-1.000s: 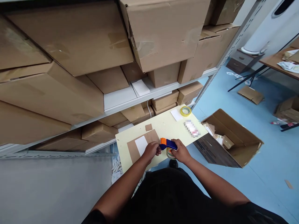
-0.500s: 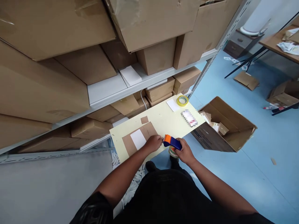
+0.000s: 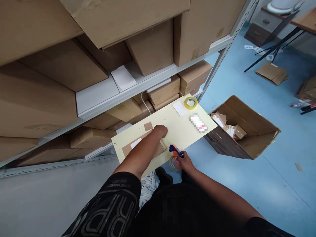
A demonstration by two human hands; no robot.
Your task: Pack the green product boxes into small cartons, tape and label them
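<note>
My right hand (image 3: 186, 162) is wrapped round the handle of a blue and orange tape dispenser (image 3: 175, 150), with a tape roll (image 3: 174, 163) hanging below it at the near table edge. My left hand (image 3: 161, 131) is closed over the far right corner of a flat brown cardboard packet (image 3: 127, 149); whatever its fingers hold is hidden. The packet lies on the pale yellow table (image 3: 176, 131), and a white label (image 3: 135, 143) on it is partly covered by my left forearm. Beyond the packet lies a small cardboard square (image 3: 148, 126).
A yellow tape roll (image 3: 191, 102), a white paper (image 3: 179, 108) and a blurred-out item (image 3: 198, 123) sit at the table's right end. Beside it stands an open carton (image 3: 259, 131) holding small packets. Shelving (image 3: 158, 75) with cardboard boxes rises behind.
My left hand has moved away from the dispenser to the packet's far right corner. My right hand has lowered slightly leftward and turned the dispenser. The view has shifted a little.
</note>
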